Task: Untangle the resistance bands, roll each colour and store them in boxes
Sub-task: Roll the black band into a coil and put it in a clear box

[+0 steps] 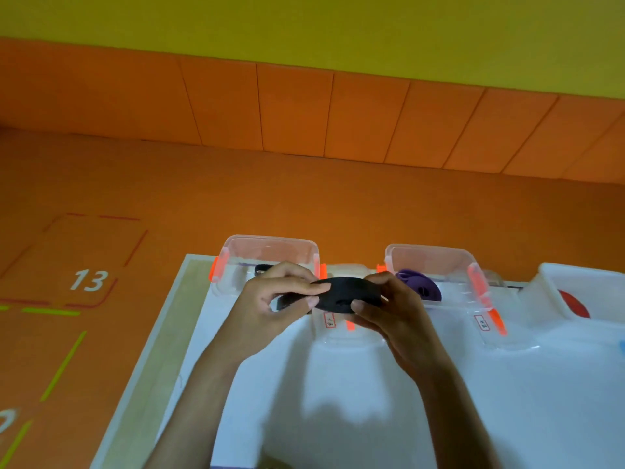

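- Black band [341, 294], rolled, is held above the white table [372, 384] before two clear boxes.
- Left hand [270, 306] pinches one end; right hand [385, 309] grasps the other.
- Purple band [417, 282] lies in the right box [436, 262].

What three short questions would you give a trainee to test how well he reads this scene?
1. True or false: the left hand and the right hand both grip the black resistance band above the table.
2. What lies in the right-side clear plastic box with orange latches?
A. a purple rolled band
B. a yellow rolled band
C. a pair of scissors
3. Fill in the colour: the red rounded object at the far right lies in a ___ plastic tub.

Key: 1 true; 2 A; 3 white.
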The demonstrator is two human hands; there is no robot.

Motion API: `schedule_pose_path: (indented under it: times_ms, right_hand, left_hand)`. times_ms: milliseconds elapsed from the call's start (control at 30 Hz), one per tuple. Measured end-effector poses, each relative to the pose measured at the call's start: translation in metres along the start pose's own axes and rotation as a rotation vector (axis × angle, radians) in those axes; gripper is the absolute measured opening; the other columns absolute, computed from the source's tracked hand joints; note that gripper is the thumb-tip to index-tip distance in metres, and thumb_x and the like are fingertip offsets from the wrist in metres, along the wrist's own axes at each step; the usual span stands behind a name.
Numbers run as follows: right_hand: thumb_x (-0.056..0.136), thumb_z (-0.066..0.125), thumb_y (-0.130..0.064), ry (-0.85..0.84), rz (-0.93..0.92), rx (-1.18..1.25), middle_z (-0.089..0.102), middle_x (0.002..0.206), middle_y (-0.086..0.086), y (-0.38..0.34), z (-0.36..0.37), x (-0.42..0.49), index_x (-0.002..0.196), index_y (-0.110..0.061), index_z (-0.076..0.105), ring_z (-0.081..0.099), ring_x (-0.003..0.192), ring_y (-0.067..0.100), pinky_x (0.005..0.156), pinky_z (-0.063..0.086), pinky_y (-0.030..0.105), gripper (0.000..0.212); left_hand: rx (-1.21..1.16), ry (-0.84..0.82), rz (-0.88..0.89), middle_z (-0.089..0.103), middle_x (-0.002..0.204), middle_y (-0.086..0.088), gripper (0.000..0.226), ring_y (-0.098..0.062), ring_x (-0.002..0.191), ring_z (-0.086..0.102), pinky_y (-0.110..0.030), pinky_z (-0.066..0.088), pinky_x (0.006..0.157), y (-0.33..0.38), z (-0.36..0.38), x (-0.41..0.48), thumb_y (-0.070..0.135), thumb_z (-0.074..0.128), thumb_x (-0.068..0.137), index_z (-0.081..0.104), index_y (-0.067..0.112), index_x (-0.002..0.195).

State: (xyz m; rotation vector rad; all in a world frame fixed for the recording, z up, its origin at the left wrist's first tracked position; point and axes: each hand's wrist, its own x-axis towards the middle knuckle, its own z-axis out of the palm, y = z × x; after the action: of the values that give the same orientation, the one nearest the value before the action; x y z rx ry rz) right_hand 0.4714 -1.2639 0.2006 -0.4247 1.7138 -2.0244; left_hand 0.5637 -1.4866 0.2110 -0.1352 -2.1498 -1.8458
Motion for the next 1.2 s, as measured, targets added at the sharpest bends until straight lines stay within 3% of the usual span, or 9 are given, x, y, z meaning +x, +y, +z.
schedule_pose_path:
  times_ms: [200, 267, 433, 600, 700, 767, 900, 1100, 1200]
  right_hand:
    - [0.083, 0.084, -0.024, -0.031, -0.009, -0.326, 0.078, 0.106, -0.002, -0.012, -0.031, -0.031, 0.098, -0.031, 0.072, 0.072, 0.108, 0.013, 0.085, 0.057, 0.023, 0.020]
    - [0.087, 0.083, -0.019, -0.054, -0.029, -0.429, 0.078, 0.106, -0.009, -0.014, -0.039, -0.040, 0.103, -0.036, 0.071, 0.071, 0.107, 0.007, 0.083, 0.057, 0.017, 0.027]
    - [0.092, 0.076, -0.024, -0.095, -0.061, -0.450, 0.078, 0.106, -0.009, -0.020, -0.049, -0.064, 0.104, -0.040, 0.071, 0.073, 0.106, 0.012, 0.089, 0.061, 0.032, 0.021]
    - [0.087, 0.077, -0.020, -0.064, -0.016, -0.140, 0.077, 0.107, 0.007, -0.019, -0.055, -0.084, 0.102, -0.025, 0.074, 0.075, 0.105, 0.030, 0.086, 0.065, 0.046, 0.015]
    - [0.090, 0.077, -0.017, -0.110, -0.017, -0.069, 0.074, 0.108, 0.013, -0.013, -0.054, -0.097, 0.104, -0.018, 0.071, 0.072, 0.109, 0.036, 0.088, 0.063, 0.043, 0.015]
    - [0.091, 0.077, -0.021, -0.155, -0.021, -0.089, 0.073, 0.108, 0.017, -0.010, -0.055, -0.106, 0.105, -0.016, 0.069, 0.071, 0.108, 0.037, 0.093, 0.060, 0.045, 0.017]
    - [0.090, 0.080, -0.019, -0.270, -0.003, -0.108, 0.075, 0.104, 0.014, -0.007, -0.055, -0.123, 0.106, -0.014, 0.071, 0.072, 0.101, 0.030, 0.088, 0.059, 0.036, 0.019]
    - [0.079, 0.082, -0.008, -0.180, 0.038, -0.003, 0.077, 0.101, 0.017, 0.009, -0.039, -0.138, 0.095, -0.011, 0.074, 0.073, 0.094, 0.032, 0.085, 0.059, 0.036, 0.017]
    - [0.077, 0.083, -0.002, -0.160, 0.096, 0.102, 0.075, 0.100, 0.017, 0.013, -0.032, -0.138, 0.094, -0.010, 0.075, 0.072, 0.093, 0.034, 0.084, 0.059, 0.041, 0.021]
  left_hand:
    - [0.067, 0.044, -0.033, 0.077, 0.112, 0.008, 0.030, -0.021, 0.111, 0.072, -0.028, 0.056, 0.099, 0.015, 0.036, -0.011, 0.022, 0.078, 0.093, 0.080, 0.041, 0.114]
    - [0.091, 0.052, -0.066, 0.078, 0.112, 0.010, 0.030, -0.019, 0.111, 0.073, -0.027, 0.056, 0.099, 0.020, 0.050, -0.017, 0.022, 0.079, 0.091, 0.078, 0.043, 0.113]
    - [0.088, 0.102, -0.109, 0.079, 0.106, 0.006, 0.019, -0.018, 0.101, 0.075, -0.029, 0.061, 0.074, 0.025, 0.085, -0.034, 0.020, 0.081, 0.089, 0.078, 0.033, 0.102]
    - [0.132, 0.085, -0.015, 0.072, 0.117, 0.005, 0.031, -0.022, 0.117, 0.069, -0.027, 0.056, 0.098, 0.035, 0.096, -0.053, 0.014, 0.082, 0.092, 0.082, 0.034, 0.116]
    - [0.077, 0.094, -0.089, 0.065, 0.105, 0.006, 0.030, -0.016, 0.099, 0.067, -0.038, 0.063, 0.078, 0.046, 0.100, -0.067, 0.019, 0.082, 0.092, 0.082, 0.038, 0.116]
    - [0.093, 0.146, -0.099, 0.067, 0.099, 0.006, 0.026, -0.016, 0.091, 0.067, -0.035, 0.059, 0.068, 0.052, 0.104, -0.079, 0.025, 0.084, 0.088, 0.083, 0.038, 0.110]
    - [0.176, 0.241, -0.139, 0.078, 0.099, 0.008, 0.021, -0.018, 0.099, 0.073, -0.029, 0.058, 0.091, 0.057, 0.106, -0.108, 0.034, 0.088, 0.080, 0.078, 0.038, 0.098]
    - [0.168, 0.317, -0.218, 0.080, 0.104, 0.009, 0.015, -0.019, 0.107, 0.073, -0.044, 0.057, 0.096, 0.053, 0.106, -0.139, 0.040, 0.086, 0.080, 0.078, 0.038, 0.093]
    - [0.070, 0.250, -0.213, 0.078, 0.110, 0.001, 0.019, -0.022, 0.109, 0.073, -0.033, 0.057, 0.094, 0.058, 0.097, -0.147, 0.029, 0.081, 0.088, 0.082, 0.035, 0.105]
